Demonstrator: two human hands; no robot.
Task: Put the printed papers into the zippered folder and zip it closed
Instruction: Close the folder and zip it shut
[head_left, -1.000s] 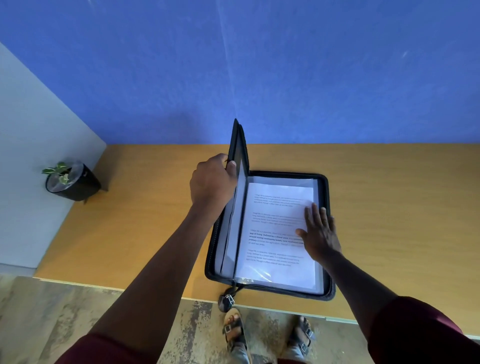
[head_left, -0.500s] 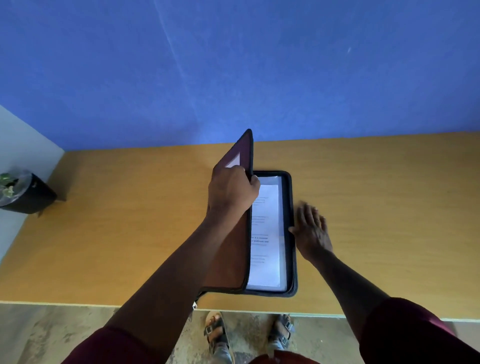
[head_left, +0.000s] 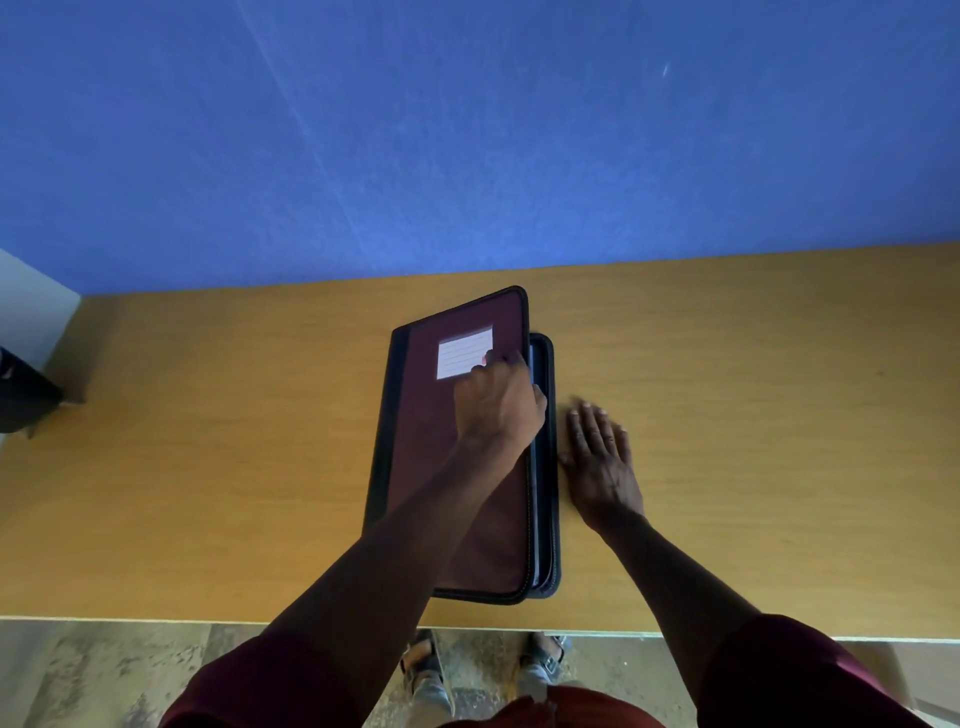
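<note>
Maroon folder (nearly shut): left hand grips cover, right hand flat.

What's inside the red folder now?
The folder is almost shut under the left hand. Only a thin pale edge of paper shows in the gap on its right side; the cover hides the rest.

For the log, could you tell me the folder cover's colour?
Maroon, black-edged folder cover, seen in the head view.
</note>
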